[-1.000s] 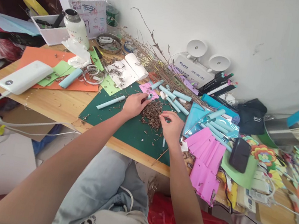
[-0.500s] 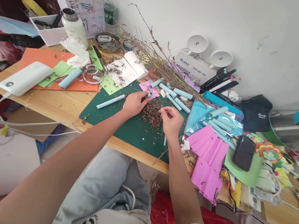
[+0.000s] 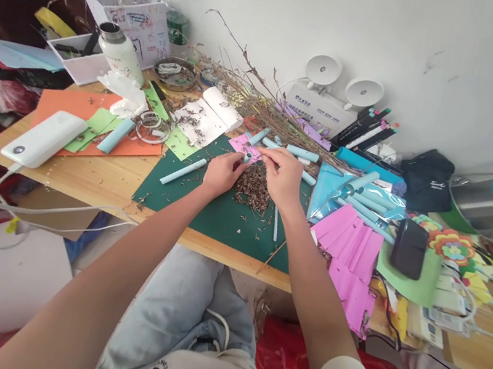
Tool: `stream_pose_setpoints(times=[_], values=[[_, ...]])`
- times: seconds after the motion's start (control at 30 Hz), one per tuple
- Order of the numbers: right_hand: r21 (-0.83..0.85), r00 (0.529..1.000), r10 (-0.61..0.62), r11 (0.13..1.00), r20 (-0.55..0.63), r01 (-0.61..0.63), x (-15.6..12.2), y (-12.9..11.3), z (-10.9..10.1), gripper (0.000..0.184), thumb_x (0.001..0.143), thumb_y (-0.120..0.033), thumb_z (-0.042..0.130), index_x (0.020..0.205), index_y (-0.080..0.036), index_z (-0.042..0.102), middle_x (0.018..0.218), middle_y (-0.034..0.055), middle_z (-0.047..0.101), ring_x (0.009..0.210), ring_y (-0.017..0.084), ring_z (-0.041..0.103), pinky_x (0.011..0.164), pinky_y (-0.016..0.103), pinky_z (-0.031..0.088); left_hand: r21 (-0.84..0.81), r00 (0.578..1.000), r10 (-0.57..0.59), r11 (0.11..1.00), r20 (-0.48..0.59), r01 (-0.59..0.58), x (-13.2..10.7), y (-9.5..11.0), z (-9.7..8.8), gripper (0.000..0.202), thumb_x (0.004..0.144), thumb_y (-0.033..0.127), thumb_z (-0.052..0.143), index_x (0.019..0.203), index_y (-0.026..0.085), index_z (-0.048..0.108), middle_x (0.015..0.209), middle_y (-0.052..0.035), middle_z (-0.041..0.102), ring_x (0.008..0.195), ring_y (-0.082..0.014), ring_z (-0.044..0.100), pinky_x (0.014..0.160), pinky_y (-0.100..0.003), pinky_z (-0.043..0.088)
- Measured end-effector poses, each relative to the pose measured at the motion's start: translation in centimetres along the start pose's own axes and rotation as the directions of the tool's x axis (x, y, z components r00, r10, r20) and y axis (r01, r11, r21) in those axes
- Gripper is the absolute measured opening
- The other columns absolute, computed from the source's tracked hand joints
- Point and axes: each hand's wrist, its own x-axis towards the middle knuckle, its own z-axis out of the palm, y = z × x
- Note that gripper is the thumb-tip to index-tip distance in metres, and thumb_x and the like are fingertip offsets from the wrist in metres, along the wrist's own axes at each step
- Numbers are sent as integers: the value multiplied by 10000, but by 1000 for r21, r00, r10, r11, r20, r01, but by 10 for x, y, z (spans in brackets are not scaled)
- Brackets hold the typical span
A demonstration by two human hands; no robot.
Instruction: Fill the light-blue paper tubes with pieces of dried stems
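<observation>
My left hand (image 3: 224, 173) is closed around a light blue paper tube (image 3: 247, 157), whose open end points up between thumb and fingers. Just right of it, my right hand (image 3: 284, 177) is pinched, its fingertips close to the tube's mouth. Whatever lies in that pinch is too small to make out. Below and between the hands a heap of dry brown plant bits (image 3: 255, 191) lies on the dark green mat (image 3: 203, 218). Another blue tube (image 3: 183, 171) rests on the mat to the left. A pink paper piece (image 3: 240, 142) with more tubes sits behind the hands.
Dry twigs (image 3: 251, 95) stretch along the back by a white lamp unit (image 3: 319, 109). Pink folded paper (image 3: 349, 244) and a black phone (image 3: 408, 249) lie right. On the left stand a white power bank (image 3: 43, 138) with a cable and an uncapped white bottle (image 3: 122, 52).
My right hand has risen from the heap of plant bits up and toward the mouth of the tube. My left hand keeps hold of the tube in nearly the same place.
</observation>
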Motion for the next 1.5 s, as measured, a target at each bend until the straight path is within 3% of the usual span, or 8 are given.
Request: stream_pose_setpoints(times=[0.33,0.8,0.97,1.07,1.13,1.2,1.3,1.5], values=[[-80,984,-82,992,157,95,18,10,17,141,882,-189,577,841,-220,708,826,31,687,832,215,623,812,366,481,-3,1000,-13,1000,21,13,0,-1,1,211,946,392,534,905,218,646,816,-39,675,762,-190,594,677,-283,392],[-117,973,-137,980,187,161,13,2,7,274,867,-122,467,949,-205,715,1015,88,626,994,240,584,909,390,476,5,1000,-3,1000,19,3,-1,0,-1,211,948,394,529,892,221,635,806,-36,670,750,-190,590,671,-281,390],[-282,986,162,945,-28,-164,-19,3,-32,209,911,-298,521,917,-207,710,820,64,679,756,215,615,745,346,487,-3,1000,-6,1000,4,6,1,-2,-1,285,959,447,502,840,214,616,818,-50,682,761,-190,605,670,-277,399],[-566,844,531,720,76,-402,-49,3,-50,284,883,-414,571,753,-203,711,739,90,702,733,238,654,687,329,471,-20,1000,-24,1000,-1,24,2,-4,2,300,961,459,494,847,213,624,824,-48,693,741,-186,610,658,-274,401],[-706,728,669,588,152,-393,-65,2,-51,297,883,-404,556,795,-177,726,815,135,726,808,264,688,692,325,469,-25,1000,-31,999,-4,31,2,-5,4,296,958,457,499,856,213,631,833,-48,698,736,-183,614,656,-274,403],[-765,661,722,540,206,-350,-74,2,-46,294,889,-357,527,855,-150,734,898,174,734,878,293,701,699,329,465,-21,999,-31,999,-5,31,2,-6,4,291,958,455,503,864,213,634,838,-49,699,741,-183,616,662,-275,406],[-765,634,729,555,258,-327,-77,2,-39,263,866,-271,504,838,-136,729,922,189,736,888,303,708,680,321,445,-21,1000,-25,999,3,25,2,-6,3,288,963,449,499,860,214,629,840,-48,697,744,-183,619,667,-274,407],[-441,699,682,706,215,-553,-64,-1,-68,213,796,-278,550,649,-178,668,572,51,662,591,185,639,570,269,399,-37,999,-42,998,7,43,1,-5,2,276,959,442,508,867,214,633,844,-51,699,739,-186,617,660,-275,403]])
